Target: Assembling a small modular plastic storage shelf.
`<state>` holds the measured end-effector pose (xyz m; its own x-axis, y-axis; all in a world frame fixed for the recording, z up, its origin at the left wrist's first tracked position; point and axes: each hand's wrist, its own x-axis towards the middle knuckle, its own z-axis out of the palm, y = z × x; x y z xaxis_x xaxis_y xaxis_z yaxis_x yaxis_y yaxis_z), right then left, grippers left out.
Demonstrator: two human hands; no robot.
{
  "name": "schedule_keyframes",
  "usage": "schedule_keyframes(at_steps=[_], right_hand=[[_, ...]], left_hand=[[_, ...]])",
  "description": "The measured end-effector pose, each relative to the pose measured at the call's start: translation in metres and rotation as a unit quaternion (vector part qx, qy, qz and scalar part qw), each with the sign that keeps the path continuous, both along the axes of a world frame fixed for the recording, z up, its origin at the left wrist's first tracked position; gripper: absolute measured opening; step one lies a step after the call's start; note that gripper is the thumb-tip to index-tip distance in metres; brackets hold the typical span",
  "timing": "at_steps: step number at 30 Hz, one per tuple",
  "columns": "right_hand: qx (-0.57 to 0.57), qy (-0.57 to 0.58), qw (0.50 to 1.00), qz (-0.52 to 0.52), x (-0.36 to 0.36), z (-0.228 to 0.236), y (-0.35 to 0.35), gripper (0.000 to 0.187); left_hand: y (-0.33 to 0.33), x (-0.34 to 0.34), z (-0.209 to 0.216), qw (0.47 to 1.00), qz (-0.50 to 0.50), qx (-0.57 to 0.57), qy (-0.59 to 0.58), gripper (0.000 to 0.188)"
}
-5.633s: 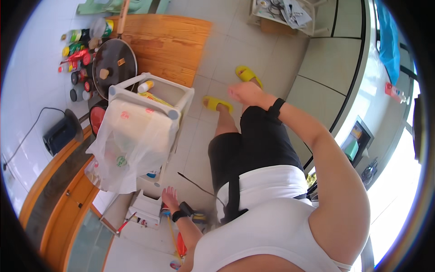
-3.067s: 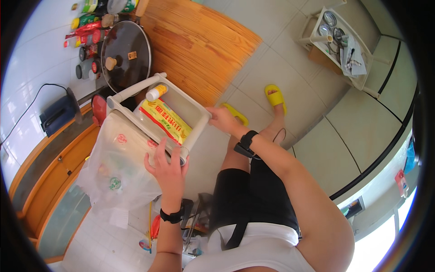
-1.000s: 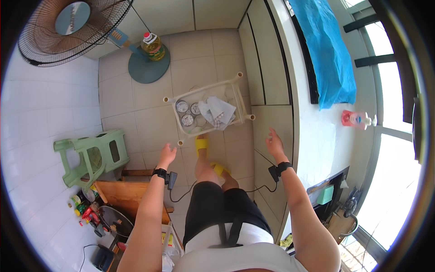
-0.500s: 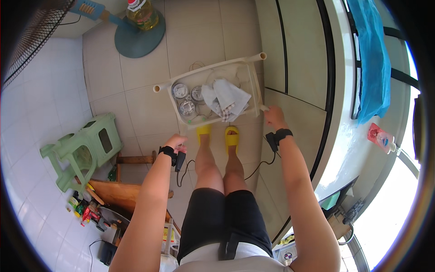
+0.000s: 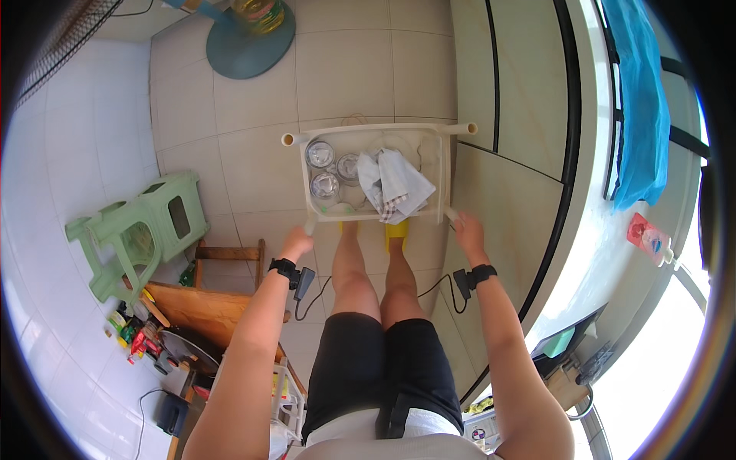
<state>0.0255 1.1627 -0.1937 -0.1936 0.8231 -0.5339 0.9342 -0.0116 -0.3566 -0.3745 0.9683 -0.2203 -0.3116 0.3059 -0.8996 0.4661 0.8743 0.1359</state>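
In front of my legs stands a white plastic rack (image 5: 383,129), probably a rolling cart, with round tube ends at its far corners. My left hand (image 5: 297,242) is closed around its near left post, and my right hand (image 5: 470,232) is closed around the near right one. On its top tray sit three shiny round containers, clear or metal; the nearest container (image 5: 324,185) is at the left. To their right lies a crumpled white cloth (image 5: 405,182) with a checked brown part. Yellow slippers (image 5: 396,230) show partly beneath the near rim.
Pale cabinets (image 5: 510,199) run close along the right, below a white counter. At the left are a green plastic stool (image 5: 176,211) and a wooden board (image 5: 188,310). Farther off stands a fan's round base (image 5: 249,54) with an oil bottle (image 5: 262,15) on it.
The rack has turned from slanted to nearly square with me and shifted slightly right and nearer. My left hand, a little apart from it before, now grips its near left post.
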Motion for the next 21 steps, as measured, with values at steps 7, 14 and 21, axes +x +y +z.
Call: schedule_keyframes(at_steps=[7,14,21], right_hand=[[-0.028,-0.043,0.999,-0.016,0.019,-0.001,-0.017,0.037],[-0.089,-0.057,0.990,-0.096,0.036,-0.012,-0.023,0.035],[0.053,-0.060,0.996,-0.035,0.027,-0.026,-0.051,0.033]], left_hand=[[-0.001,0.020,-0.012,0.998,-0.041,0.054,-0.003,0.029],[0.022,0.015,0.006,0.988,0.100,-0.069,-0.100,0.031],[-0.024,0.006,-0.052,0.998,0.013,0.056,-0.003,0.049]])
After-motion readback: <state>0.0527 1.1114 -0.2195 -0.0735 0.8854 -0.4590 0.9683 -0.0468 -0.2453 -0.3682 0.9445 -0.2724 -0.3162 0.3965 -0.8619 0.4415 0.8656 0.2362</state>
